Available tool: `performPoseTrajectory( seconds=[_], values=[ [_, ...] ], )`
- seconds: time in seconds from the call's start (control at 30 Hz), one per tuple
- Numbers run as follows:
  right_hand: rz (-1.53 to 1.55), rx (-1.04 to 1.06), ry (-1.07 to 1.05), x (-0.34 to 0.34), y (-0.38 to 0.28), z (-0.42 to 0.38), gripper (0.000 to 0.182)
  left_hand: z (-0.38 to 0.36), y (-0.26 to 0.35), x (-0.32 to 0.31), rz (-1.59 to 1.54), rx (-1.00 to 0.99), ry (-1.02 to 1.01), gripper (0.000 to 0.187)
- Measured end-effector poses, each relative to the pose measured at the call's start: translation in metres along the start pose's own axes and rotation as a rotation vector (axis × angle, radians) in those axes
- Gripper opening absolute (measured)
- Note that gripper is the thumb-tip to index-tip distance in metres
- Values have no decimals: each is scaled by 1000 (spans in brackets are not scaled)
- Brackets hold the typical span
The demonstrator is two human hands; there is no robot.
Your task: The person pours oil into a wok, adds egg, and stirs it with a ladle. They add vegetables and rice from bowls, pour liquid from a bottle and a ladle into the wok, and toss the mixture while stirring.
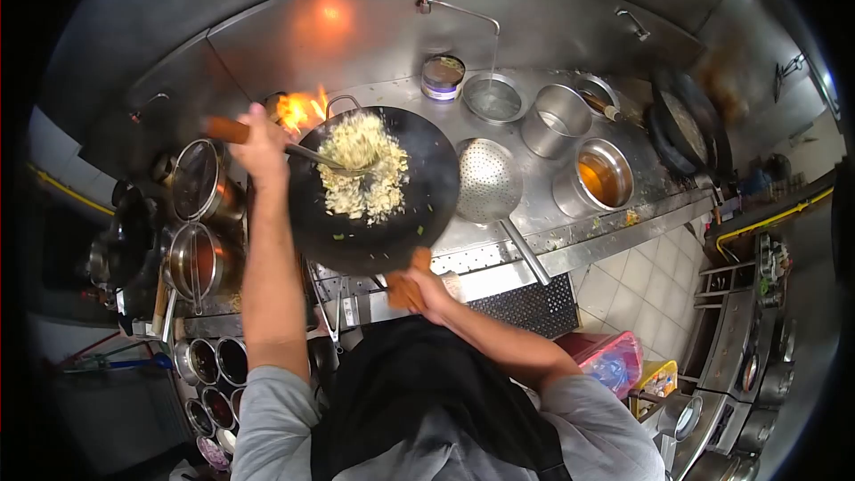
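My left hand [260, 150] is closed round the handle of a ladle [313, 157], whose brown wooden end sticks out beyond the fist. The ladle's head lies among pale yellow fried rice [365, 187], blurred in places by motion. That food sits in a large black wok [427, 178], with a few green bits on its near side. At the wok's near edge my right hand [431, 294] is closed on a brown cloth [406, 292] wrapped about the wok handle. The handle itself is mostly hidden by the cloth.
Flames [301, 110] rise behind the wok's left side. To its right are a perforated strainer [490, 180], metal pots [556, 120], a pot of amber liquid [602, 180] and a water-filled bowl under a tap [494, 98]. Sauce pots [194, 260] stand left; another wok [686, 125] is far right.
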State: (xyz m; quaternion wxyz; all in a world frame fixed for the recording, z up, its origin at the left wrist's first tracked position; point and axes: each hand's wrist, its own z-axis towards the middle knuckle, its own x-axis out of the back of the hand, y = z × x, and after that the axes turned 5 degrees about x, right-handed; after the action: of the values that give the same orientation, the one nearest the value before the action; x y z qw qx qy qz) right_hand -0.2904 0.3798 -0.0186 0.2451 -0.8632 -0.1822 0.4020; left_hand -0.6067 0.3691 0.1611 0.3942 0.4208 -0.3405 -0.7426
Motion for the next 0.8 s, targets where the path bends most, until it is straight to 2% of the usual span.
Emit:
performPoseTrajectory(
  seconds=[0.03, 0.1, 0.17, 0.2, 0.23, 0.3, 0.37, 0.4, 0.43, 0.5, 0.57, 0.6, 0.63, 0.67, 0.8],
  values=[
    [-55, 45, 47, 11, 7, -17, 34, 9, 34, -4, -146, 106, -8, 33],
    [84, 133, 63, 35, 30, -12, 35, 8, 78, 2, -227, 164, -180, 31],
    [103, 43, 25, 19, 15, 6, 32, -15, 77, -1, -115, 160, -165, 31],
    [136, 48, 94, -11, -4, 17, 28, -28, 75, -8, -6, 150, -147, 30],
    [47, 42, 100, -18, -8, 44, 26, -40, 54, -24, 217, 178, 10, 32],
    [-17, 3, 180, -41, -21, 50, 27, -36, -22, -16, 132, 90, 5, 34],
    [-40, -4, 139, -29, -16, 22, 27, -8, -15, -6, 36, 97, -1, 34],
    [-68, -20, 102, -17, -7, 4, 28, 4, -7, -2, -58, 111, 1, 34],
    [-68, 60, 21, 8, 13, -4, 32, 12, 22, -5, -85, 113, -25, 33],
    [-15, 60, 110, 14, 13, -21, 33, 15, 78, -13, -110, 201, -48, 33],
    [62, 82, 128, -13, -9, -14, 30, 1, 105, -25, -121, 175, -106, 32],
    [-11, 53, 73, -13, -15, 10, 28, -8, 104, -28, -92, 178, -119, 32],
    [-72, -42, 143, -31, -35, 19, 29, -21, 99, -36, -75, 130, -118, 31],
    [-33, -52, 112, -32, -37, 36, 29, -34, 87, -42, -6, 81, -97, 31],
    [-34, -25, 88, -22, -28, 78, 31, -49, -9, -31, 186, 38, -17, 30]
  ],
)
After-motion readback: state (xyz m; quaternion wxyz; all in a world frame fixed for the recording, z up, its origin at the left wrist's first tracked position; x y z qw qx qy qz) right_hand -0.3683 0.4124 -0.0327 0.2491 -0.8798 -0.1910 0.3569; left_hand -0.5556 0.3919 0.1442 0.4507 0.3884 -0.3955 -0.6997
